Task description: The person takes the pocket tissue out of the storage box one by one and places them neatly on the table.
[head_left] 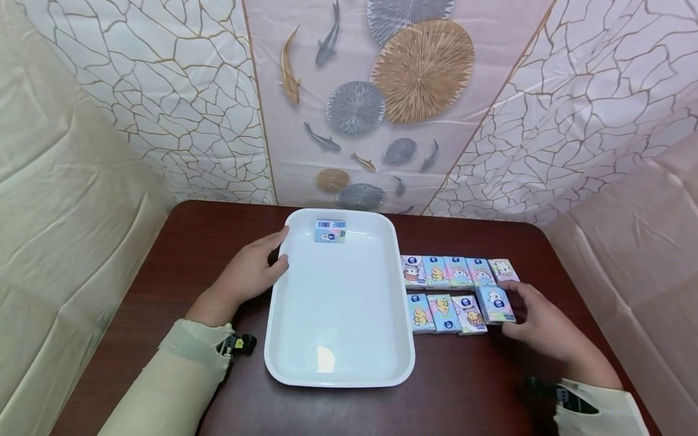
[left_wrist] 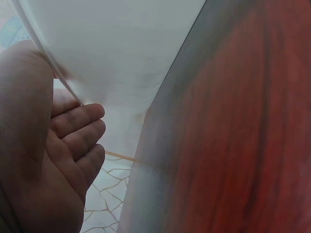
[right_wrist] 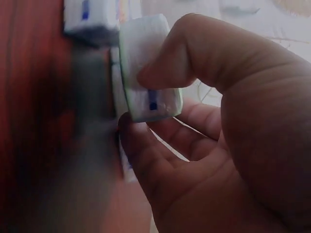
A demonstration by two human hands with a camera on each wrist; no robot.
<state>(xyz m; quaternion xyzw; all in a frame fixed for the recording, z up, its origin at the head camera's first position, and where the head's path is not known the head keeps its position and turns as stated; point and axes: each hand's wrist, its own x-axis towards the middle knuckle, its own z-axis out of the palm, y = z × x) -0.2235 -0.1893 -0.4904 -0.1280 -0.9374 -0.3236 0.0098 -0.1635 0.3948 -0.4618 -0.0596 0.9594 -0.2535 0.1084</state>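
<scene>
My right hand (head_left: pixel 545 321) pinches a small blue tissue pack (head_left: pixel 496 304) with a cartoon print, thumb on its near end and fingers at the far end. The right wrist view shows the pale end of this pack (right_wrist: pixel 146 63) under the thumb. The held pack overlaps the back row in the head view. My left hand (head_left: pixel 251 269) holds the left rim of a white tray (head_left: pixel 275 327), thumb over the edge. In the left wrist view, other fingers (left_wrist: pixel 80 119) lie against the tray's outer side. One tissue pack (head_left: pixel 329 231) lies inside the tray at its far end.
Right of the tray, several tissue packs (head_left: pixel 436 272) form a back row, ending in a pale pack (head_left: pixel 503 270). Three more packs (head_left: pixel 444 313) stand in a front row. Patterned cloth (head_left: pixel 349 151) hangs behind the dark wooden table (head_left: pixel 463 387).
</scene>
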